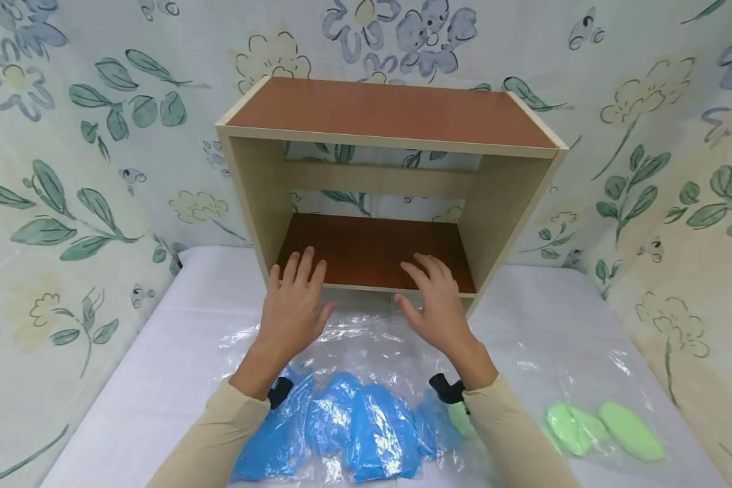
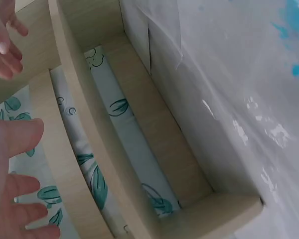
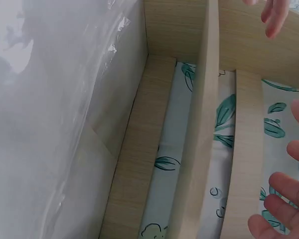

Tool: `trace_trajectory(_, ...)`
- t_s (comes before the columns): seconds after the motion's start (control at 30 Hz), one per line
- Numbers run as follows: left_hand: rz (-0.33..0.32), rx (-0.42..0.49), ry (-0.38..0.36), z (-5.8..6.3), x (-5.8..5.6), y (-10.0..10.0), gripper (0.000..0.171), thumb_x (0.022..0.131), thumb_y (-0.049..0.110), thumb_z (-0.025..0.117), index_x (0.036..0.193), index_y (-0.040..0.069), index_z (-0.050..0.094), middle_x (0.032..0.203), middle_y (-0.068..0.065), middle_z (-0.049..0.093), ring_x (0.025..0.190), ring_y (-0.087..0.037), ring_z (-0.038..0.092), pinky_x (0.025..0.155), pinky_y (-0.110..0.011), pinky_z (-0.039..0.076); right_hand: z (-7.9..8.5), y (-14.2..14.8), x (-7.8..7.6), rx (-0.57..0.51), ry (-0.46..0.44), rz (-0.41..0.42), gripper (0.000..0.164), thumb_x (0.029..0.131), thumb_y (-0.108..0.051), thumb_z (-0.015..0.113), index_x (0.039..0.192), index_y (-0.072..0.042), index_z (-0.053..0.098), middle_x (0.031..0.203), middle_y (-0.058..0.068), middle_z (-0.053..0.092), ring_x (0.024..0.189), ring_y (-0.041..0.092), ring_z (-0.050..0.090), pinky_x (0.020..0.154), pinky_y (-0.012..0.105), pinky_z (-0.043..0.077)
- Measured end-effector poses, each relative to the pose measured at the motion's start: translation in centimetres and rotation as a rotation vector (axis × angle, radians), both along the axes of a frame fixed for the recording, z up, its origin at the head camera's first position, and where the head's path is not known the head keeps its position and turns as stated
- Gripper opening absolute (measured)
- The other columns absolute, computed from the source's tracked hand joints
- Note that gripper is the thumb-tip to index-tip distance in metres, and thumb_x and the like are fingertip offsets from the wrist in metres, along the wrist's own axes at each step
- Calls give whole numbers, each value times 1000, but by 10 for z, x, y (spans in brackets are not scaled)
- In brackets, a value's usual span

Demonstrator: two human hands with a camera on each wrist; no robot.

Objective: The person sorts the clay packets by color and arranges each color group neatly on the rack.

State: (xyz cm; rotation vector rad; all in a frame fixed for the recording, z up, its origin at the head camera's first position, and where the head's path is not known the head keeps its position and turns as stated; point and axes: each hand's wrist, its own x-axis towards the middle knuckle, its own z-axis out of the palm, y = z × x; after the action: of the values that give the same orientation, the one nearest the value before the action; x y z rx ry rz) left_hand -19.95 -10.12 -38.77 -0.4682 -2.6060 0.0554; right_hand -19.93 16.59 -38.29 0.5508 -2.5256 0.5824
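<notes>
- Left hand (image 1: 294, 305) and right hand (image 1: 438, 308) hover at the boxy, red-brown-and-beige wood-look cabinet (image 1: 390, 112), fingers extended, grasping nothing.
- From here, I'd steady both sides evenly.

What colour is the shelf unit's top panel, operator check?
The top panel is plain reddish brown, seen best in the head view.

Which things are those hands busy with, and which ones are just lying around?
Seems part of the job:
wooden shelf unit
left hand, at its open front
right hand, there too

Probably just lying about:
blue bundles
green pieces
clear plastic
</notes>
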Motion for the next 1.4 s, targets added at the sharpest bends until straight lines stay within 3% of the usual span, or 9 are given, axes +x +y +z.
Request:
trace_trajectory(0.17,-87,34,46,6,12,-23,70,84,40,75,141,6,51,153,-19,45,137,-39,47,109,-58,45,7,15,14,-97,6,54,45,88,-18,72,129,-5,62,139,18,56,132,37,45,107,59,44)
trace_trajectory(0.4,-197,149,131,11,24,-49,62,81,27,79,133,2,58,141,-20,57,127,-38,57,103,-53,52,8,39,30,-76,-25,37,43,87,-16,73,128,-4,62,137,17,56,129,37,48,103,60,47)
trace_trajectory(0.53,-220,190,160,15,27,-60,58,81,24,79,130,2,60,136,-19,61,121,-37,61,98,-52,55,6,57,37,-57,-30,19,43,86,-12,74,126,-4,63,136,18,57,127,39,49,102,62,47)
trace_trajectory(0.83,-193,230,157,21,30,-79,55,81,20,78,130,1,61,129,-18,66,116,-36,63,89,-51,59,7,94,50,-11,-14,-6,44,83,-6,74,125,-2,62,134,22,57,125,41,49,99,64,45)
trace_trajectory(1.03,-175,254,169,23,29,-86,52,81,18,78,127,0,63,127,-18,67,114,-37,64,88,-52,59,10,101,54,-10,1,0,45,82,-5,75,125,-1,62,134,22,57,124,41,50,98,65,46)
trace_trajectory(1.27,-110,438,106,24,21,-88,36,87,16,73,118,0,65,122,-19,68,114,-37,64,91,-54,58,10,103,59,-11,-8,3,45,82,-4,75,125,-1,62,133,21,57,123,41,50,97,65,46)
trace_trajectory(1.4,-49,495,76,31,15,-90,38,90,18,69,123,-1,61,126,-21,65,117,-39,61,94,-57,55,9,107,61,-5,-24,-7,45,82,-5,75,125,-1,61,135,21,56,124,40,51,97,65,47)
